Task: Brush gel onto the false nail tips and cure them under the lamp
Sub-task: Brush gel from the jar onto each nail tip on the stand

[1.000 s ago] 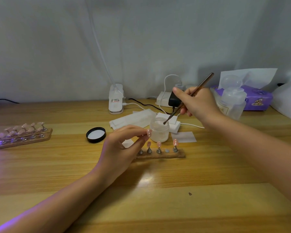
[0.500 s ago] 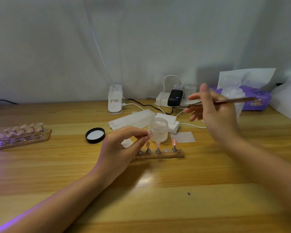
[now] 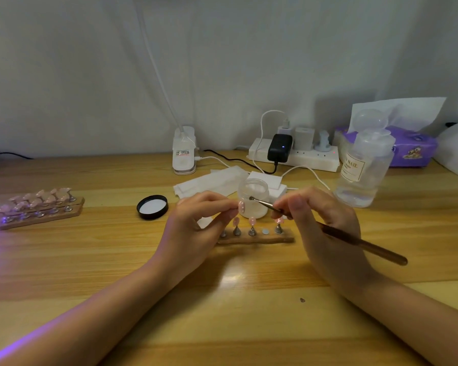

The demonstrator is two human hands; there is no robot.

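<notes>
A person's two hands meet over a wooden bench (image 3: 64,260), whose near half lies bare toward the front edge. The left hand (image 3: 193,228) pinches a pink nail tip (image 3: 241,206) on its stand between thumb and forefinger. The right hand (image 3: 320,223), fingers curled round a slim brown brush (image 3: 354,240), has swung down from the air half a second ago; the metal brush end now points at the tip. Just behind stands an open frosted jar (image 3: 253,191). Below the hands, a wooden strip (image 3: 257,239) holds more tips on cone-shaped metal stands. A round black lid (image 3: 152,207) lies left; a clear bottle (image 3: 362,170) stands right.
</notes>
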